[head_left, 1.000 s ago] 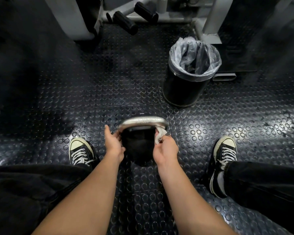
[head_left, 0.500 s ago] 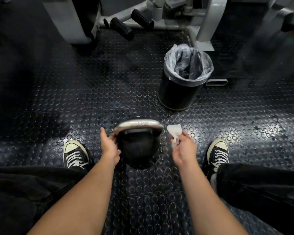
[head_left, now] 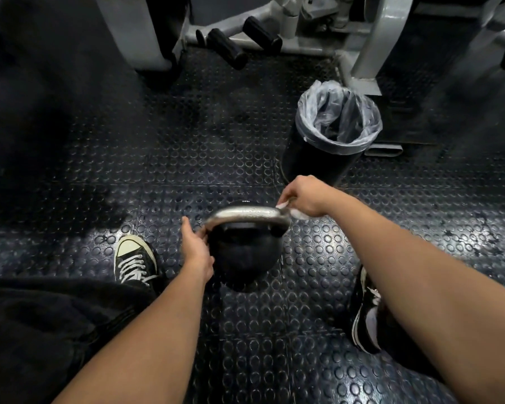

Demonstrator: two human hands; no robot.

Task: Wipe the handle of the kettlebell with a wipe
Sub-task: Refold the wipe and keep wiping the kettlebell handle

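Kettlebell [head_left: 245,255] at the middle of the studded floor [head_left: 187,158], black body upright, shiny handle [head_left: 245,214] arched across its top from 9 to 3 o'clock. Left hand [head_left: 195,243] at the 9 o'clock end of the handle, thumb and fingers curled round the bend where handle meets body. Right hand [head_left: 302,196] at the 3 o'clock end, reaching over from the far side, fingers closed round a white wipe [head_left: 292,210] and pressing it against the handle's corner; bits of wipe showing above and below the fist. Both forearms bare, coming in from 6 and 4 o'clock.

Bin [head_left: 333,135] at 1 o'clock from the kettlebell, black with a clear liner folded over the rim, just beyond the right hand and apart from it. Grey machine frame [head_left: 370,39] at 12 to 1 o'clock along the top edge, with two black foam rollers [head_left: 239,43] lying low at 12 o'clock. Left shoe [head_left: 133,258] at 9 o'clock beside the left hand, black with white laces and pale toe cap. Right shoe [head_left: 365,313] at 4 o'clock, partly hidden behind the right forearm. Dark trouser leg [head_left: 41,330] filling the 8 o'clock corner.
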